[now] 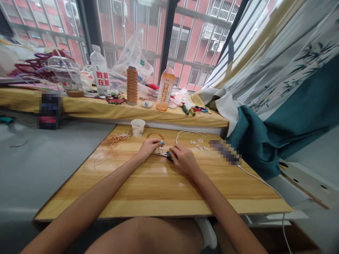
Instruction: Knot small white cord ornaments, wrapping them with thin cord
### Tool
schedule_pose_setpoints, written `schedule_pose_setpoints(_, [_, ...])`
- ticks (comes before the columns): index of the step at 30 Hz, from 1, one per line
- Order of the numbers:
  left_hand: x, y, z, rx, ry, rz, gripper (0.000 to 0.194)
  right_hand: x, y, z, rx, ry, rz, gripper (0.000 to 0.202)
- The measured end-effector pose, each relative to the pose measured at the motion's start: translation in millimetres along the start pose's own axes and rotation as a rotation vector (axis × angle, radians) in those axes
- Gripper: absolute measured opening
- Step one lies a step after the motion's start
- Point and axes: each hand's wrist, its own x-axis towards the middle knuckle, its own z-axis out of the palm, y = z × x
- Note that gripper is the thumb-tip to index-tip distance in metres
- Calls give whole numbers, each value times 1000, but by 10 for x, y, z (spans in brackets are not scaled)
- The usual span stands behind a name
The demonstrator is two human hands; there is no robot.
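Near the far middle of the wooden table, my left hand (149,148) pinches a small blue-and-white piece (162,143), perhaps a bead. A loop of thin brown cord (155,135) lies just behind that hand. My right hand (184,158) is a short way to the right, its fingers bent and closed. What its fingertips hold is too small to make out. Scissors (162,154) lie between the hands, with their dark handles partly under my right fingers; whether I grip them I cannot tell. Small whitish pieces (161,149) show just beyond the blades.
A paper cup (138,128) and a tangle of brown cord (112,140) stand left on the table (148,190). Several white flower-like pieces (200,145) and a white cable (253,179) lie right. The sill holds a cord spool (132,85) and an orange drink bottle (165,90).
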Motion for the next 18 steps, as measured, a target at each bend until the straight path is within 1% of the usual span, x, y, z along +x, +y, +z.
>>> schedule_pose_setpoints(4, [28, -27, -16, -42, 60, -39, 23, -3, 49, -33, 11, 80, 10, 24])
schedule_pose_setpoints(6, [34, -31, -21, -49, 53, -56, 25, -3, 45, -30, 35, 115, 39, 23])
schedule_pose_setpoints(8, [34, -32, -22, -38, 34, -38, 27, -2, 7, -28, 73, 118, 70, 23])
schedule_pose_setpoints(11, [22, -38, -10, 34, 14, 83, 26, 6, -87, -28, 148, 87, 120, 21])
schedule_pose_setpoints(13, [8, -46, 9, 105, 30, 192, 22, 23, -139, -22, 210, 89, 196, 19])
schedule_pose_setpoints(14, [-1, -47, 23, 136, 52, 248, 20, 36, -152, -18, 262, 92, 249, 22])
schedule_pose_setpoints(16, [-24, -34, 56, 141, 107, 332, 19, 72, -147, -20, 450, 94, 384, 33])
schedule_pose_setpoints(18, [-50, 9, 89, 89, 132, 363, 20, 116, -106, -46, 697, 95, 506, 43])
